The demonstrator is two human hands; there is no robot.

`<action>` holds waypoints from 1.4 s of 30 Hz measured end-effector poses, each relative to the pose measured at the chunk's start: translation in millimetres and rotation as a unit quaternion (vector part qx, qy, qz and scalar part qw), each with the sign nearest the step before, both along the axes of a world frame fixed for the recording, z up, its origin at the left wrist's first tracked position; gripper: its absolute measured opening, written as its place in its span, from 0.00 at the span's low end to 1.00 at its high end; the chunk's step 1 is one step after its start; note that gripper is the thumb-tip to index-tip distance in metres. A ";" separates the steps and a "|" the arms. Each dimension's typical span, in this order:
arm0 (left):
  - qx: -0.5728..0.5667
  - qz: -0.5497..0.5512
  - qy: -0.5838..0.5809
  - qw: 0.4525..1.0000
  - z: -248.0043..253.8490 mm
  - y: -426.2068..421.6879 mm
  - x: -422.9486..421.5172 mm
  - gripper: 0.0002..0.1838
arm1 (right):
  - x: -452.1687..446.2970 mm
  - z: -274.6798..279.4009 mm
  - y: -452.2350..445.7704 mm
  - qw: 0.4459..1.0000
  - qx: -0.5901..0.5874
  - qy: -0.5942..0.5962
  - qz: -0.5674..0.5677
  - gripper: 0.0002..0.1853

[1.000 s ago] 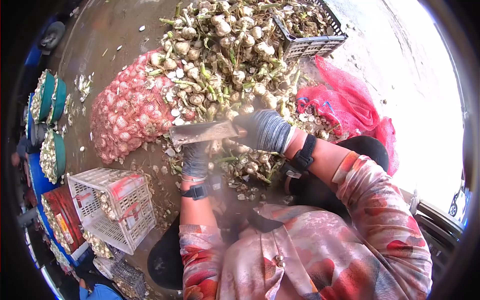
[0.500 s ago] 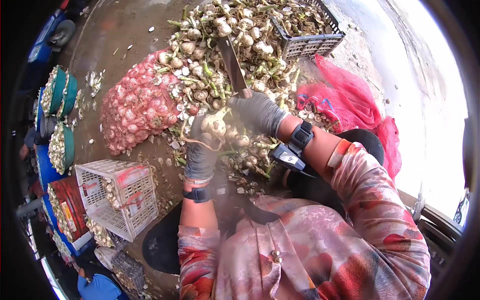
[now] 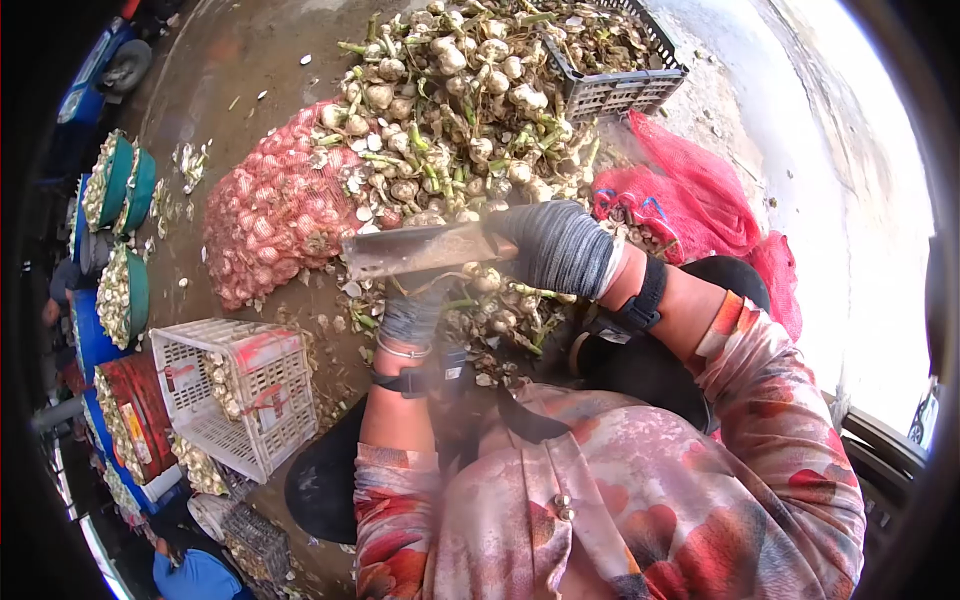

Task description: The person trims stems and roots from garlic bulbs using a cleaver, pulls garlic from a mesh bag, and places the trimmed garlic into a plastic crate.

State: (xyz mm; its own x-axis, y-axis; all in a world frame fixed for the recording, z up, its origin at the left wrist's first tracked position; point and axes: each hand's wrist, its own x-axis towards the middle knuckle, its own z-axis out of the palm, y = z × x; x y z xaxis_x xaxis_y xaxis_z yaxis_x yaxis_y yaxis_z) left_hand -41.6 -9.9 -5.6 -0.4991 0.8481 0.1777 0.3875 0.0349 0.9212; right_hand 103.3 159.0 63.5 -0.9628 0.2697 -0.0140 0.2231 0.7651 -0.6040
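My right hand (image 3: 560, 245), in a grey glove, is wrapped round the handle of a broad-bladed knife (image 3: 420, 250). The blade lies nearly level and points left, across the front of my left hand (image 3: 412, 312). That hand, also gloved, is closed on a garlic bulb, which the blade now mostly hides along with the fingers. Whether the edge touches the bulb I cannot tell. Beyond the knife spreads a heap of garlic bulbs (image 3: 480, 110) with green stems, and more lie below my hands.
Left of the heap stands a full red mesh bag of garlic (image 3: 275, 215). A white plastic crate (image 3: 280, 405) lies tipped nearer me. A black crate (image 3: 625, 95) holds scraps; a pink net bag (image 3: 700, 190) lies right. Farther left are teal tubs (image 3: 138, 295) of garlic.
The knife has swung from pointing away, over the heap, to lying leftward across my left hand. My right hand has turned and shifted slightly right and nearer. The bulb has become covered.
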 end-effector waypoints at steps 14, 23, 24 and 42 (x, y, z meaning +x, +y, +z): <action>-0.047 0.019 0.004 0.999 43.1 -11.2 31.1 0.29 | -6.0 -58.5 38.0 0.978 0.041 -0.170 -0.112 0.10; 0.002 0.073 0.157 0.985 28.8 11.3 26.9 0.40 | -20.8 -40.7 -13.0 0.886 -0.435 -0.144 -0.075 0.29; 0.061 0.105 0.144 0.982 32.2 12.1 32.6 0.39 | -25.3 -43.5 -17.1 0.924 -0.378 -0.020 -0.058 0.29; -0.042 0.050 -0.197 0.978 -5.4 -2.2 24.8 0.08 | -5.2 -26.4 -9.7 0.995 -0.055 -0.060 0.058 0.20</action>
State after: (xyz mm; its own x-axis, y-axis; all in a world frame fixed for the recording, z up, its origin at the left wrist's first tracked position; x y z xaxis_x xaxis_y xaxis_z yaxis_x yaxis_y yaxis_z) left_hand -16.9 -12.1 -11.0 -0.5959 0.7950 -0.1136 -0.0059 0.1370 0.9905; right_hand 98.2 149.3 37.1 -0.9769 0.1474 -0.1545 0.2131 0.7204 -0.6600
